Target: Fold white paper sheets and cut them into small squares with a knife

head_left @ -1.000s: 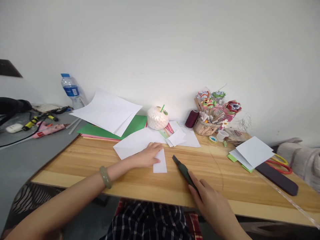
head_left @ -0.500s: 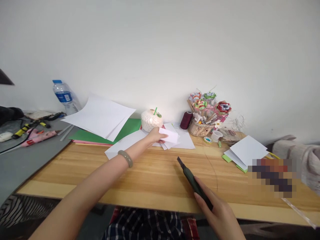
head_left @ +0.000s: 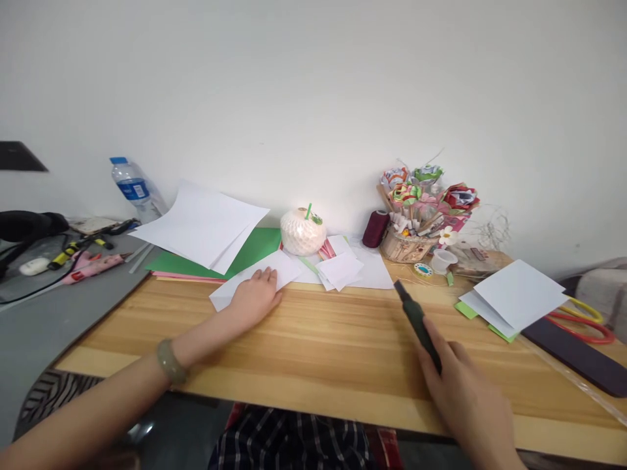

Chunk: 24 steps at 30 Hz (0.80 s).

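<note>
My left hand (head_left: 255, 297) lies on a folded-looking white sheet of paper (head_left: 224, 294), its fingers resting flat on it. A bangle circles that wrist. In my right hand (head_left: 465, 391) is a dark green utility knife (head_left: 416, 320), its tip pointing up and away over the wooden table. Several small white paper pieces (head_left: 340, 269) lie at the middle of the table, apart from both hands. Behind them stands a white foam-netted round object (head_left: 302, 234) with a green straw-like stick.
A water bottle (head_left: 133, 188), large white sheets (head_left: 200, 222) and green paper (head_left: 262, 247) are at left. Beside a maroon thread spool (head_left: 376, 230) sits a basket (head_left: 406, 247) with paper flowers. White squares (head_left: 520, 295) and a dark flat case (head_left: 578, 356) lie at right.
My left hand has let go of the small white paper and moved left and nearer, onto the larger white sheet. The view has shifted slightly; my right hand still holds the utility knife.
</note>
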{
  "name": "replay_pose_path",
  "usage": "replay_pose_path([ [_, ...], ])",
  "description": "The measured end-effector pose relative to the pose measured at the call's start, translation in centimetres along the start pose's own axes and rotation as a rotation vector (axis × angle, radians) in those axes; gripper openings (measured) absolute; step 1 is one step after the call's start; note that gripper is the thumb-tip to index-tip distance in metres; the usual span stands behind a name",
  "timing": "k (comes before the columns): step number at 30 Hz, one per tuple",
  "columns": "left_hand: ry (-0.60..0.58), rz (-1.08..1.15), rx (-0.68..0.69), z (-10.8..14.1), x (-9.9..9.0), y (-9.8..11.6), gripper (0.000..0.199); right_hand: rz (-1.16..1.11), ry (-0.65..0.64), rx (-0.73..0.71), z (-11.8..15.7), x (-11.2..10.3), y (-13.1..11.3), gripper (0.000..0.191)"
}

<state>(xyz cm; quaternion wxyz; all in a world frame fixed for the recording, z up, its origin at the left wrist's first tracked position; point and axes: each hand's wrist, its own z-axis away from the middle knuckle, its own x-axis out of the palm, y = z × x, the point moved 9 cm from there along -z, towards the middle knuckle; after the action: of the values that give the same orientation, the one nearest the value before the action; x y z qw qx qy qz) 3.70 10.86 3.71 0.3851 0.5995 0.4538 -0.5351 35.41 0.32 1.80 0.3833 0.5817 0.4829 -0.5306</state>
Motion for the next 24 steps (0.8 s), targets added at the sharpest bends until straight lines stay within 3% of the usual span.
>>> replay_pose_path([
  [4, 0.000, -0.096, 0.023, 1.8, 1.2, -0.7, 0.043, 0.072, 0.028, -0.025, -2.6, -0.4, 0.1, 0.048],
  [6, 0.021, -0.102, 0.082, 2.9, 1.2, -0.1, 0.043, 0.117, 0.133, -0.090, -2.9, -0.9, -0.4, 0.046],
  [10, 0.316, 0.071, 0.434, 7.6, -1.1, 4.0, 0.034, 0.012, 0.401, -0.345, -0.9, -2.2, -3.6, 0.053],
  [12, 0.418, 0.272, 0.613, 10.4, -2.1, 6.0, 0.030, -0.154, 0.407, -0.539, 0.8, -2.0, -6.1, 0.061],
  [16, 0.288, 0.607, 0.718, 12.5, -1.6, 8.0, 0.028, -0.356, 0.253, -0.907, 4.4, -1.5, -10.8, 0.058],
  [19, 0.115, 0.675, 0.606, 12.3, -0.2, 7.9, 0.033, -0.389, 0.061, -1.117, 6.7, -1.3, -12.8, 0.044],
  [21, 0.040, 0.657, 0.477, 12.3, 0.5, 7.0, 0.035, -0.411, -0.103, -1.123, 7.2, -1.2, -13.1, 0.037],
  [24, 0.072, 0.592, 0.393, 13.1, 0.2, 6.2, 0.030, -0.541, -0.321, -0.989, 6.9, -1.0, -13.1, 0.023],
])
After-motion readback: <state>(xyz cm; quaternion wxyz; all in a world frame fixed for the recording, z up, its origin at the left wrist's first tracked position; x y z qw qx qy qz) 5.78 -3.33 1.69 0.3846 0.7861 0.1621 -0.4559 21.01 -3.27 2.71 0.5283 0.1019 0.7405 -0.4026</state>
